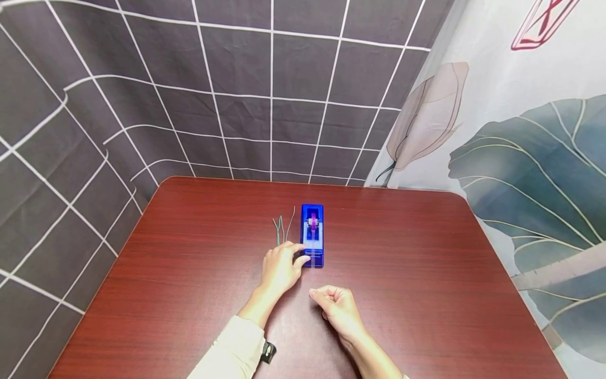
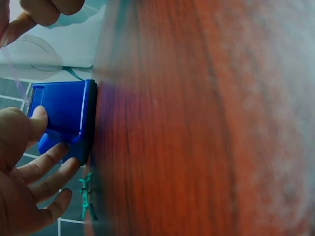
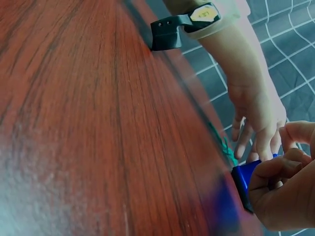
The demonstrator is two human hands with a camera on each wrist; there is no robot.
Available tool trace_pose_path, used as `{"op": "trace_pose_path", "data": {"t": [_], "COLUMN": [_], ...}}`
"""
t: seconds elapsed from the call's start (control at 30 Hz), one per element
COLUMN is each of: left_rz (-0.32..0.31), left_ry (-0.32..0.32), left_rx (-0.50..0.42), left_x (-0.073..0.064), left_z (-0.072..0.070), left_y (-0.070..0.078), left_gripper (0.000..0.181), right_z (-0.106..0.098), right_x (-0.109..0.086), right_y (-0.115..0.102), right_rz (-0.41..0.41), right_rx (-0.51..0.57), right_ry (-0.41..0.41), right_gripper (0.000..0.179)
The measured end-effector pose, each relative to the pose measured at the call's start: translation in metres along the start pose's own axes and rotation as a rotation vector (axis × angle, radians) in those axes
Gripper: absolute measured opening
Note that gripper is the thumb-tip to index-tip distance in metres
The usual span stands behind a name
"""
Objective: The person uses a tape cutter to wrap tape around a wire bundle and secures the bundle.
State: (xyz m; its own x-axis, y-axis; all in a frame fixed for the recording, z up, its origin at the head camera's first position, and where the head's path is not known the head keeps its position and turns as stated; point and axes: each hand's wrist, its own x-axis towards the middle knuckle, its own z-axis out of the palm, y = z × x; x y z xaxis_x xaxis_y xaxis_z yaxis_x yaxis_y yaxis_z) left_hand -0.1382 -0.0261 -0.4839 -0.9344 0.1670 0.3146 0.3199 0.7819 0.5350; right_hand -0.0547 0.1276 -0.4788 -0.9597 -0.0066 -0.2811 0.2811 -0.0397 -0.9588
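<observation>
A blue tape dispenser (image 1: 313, 227) with a roll of clear tape (image 1: 313, 222) stands on the table. My left hand (image 1: 282, 267) holds its near left end, thumb by the front edge and fingers along the side; the left wrist view shows the thumb on the dispenser (image 2: 64, 110). Closer to me, my right hand (image 1: 338, 310) has thumb and index finger pinched together. A faint translucent strip of tape (image 2: 20, 88) runs between the dispenser and these fingers in the left wrist view. From the right wrist, the right hand (image 3: 290, 187) partly hides the dispenser.
Several thin green and pale wires (image 1: 280, 229) lie left of the dispenser, partly behind my left hand. The reddish-brown wooden table (image 1: 402, 252) ends at a dark grid curtain (image 1: 241, 95) behind and a leaf-patterned curtain (image 1: 530, 173) on the right.
</observation>
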Motion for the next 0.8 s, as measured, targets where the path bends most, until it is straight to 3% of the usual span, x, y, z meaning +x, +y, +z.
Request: {"op": "trace_pose_path", "data": {"t": [0.8], "left_rz": [-0.017], "left_ry": [-0.020], "left_rx": [0.009], "left_x": [-0.0009], "left_z": [0.0005], "left_y": [0.0003], "left_gripper": [0.025], "right_z": [-0.0047], "right_x": [-0.0028], "right_y": [-0.0003], "right_rz": [0.003], "right_rx": [-0.025], "right_ry": [-0.041], "right_gripper": [0.016]}}
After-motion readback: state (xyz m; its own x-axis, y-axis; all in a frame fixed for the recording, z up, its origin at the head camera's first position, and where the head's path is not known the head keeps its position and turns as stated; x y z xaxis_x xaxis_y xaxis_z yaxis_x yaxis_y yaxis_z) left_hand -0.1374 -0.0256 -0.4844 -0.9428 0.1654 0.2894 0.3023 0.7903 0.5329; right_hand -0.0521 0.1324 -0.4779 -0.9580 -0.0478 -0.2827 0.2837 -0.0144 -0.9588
